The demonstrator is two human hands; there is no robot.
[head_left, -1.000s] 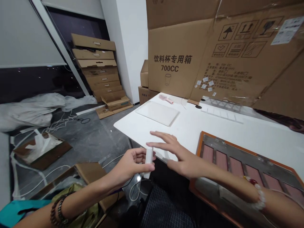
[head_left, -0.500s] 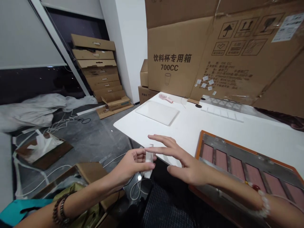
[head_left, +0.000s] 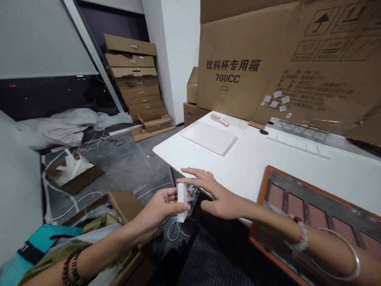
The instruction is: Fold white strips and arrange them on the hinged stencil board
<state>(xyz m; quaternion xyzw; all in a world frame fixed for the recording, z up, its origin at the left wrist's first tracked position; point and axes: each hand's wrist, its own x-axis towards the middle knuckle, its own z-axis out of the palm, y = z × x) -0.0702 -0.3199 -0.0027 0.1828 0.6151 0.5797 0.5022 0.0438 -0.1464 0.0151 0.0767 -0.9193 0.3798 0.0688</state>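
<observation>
My left hand (head_left: 160, 206) grips a small white flat block (head_left: 181, 201) upright, just off the near left edge of the white table (head_left: 253, 159). My right hand (head_left: 212, 194) reaches leftward with its fingers stretched out and spread. Its fingertips touch the top of the white block. Small colourful bits show behind the block, under the right fingers. Beaded bracelets sit on both wrists, and a bangle on the right forearm.
An orange-framed tray with reddish slots (head_left: 315, 214) lies at the table's near right. A white board (head_left: 210, 138) and a pink hairbrush (head_left: 219, 119) lie farther back. Large cardboard boxes (head_left: 268, 59) stand behind. Flattened cartons (head_left: 133, 75), cables and open boxes litter the floor at left.
The view has shifted, so everything sits further right. My right hand has drawn left off the table edge onto the block. My left hand still holds the block.
</observation>
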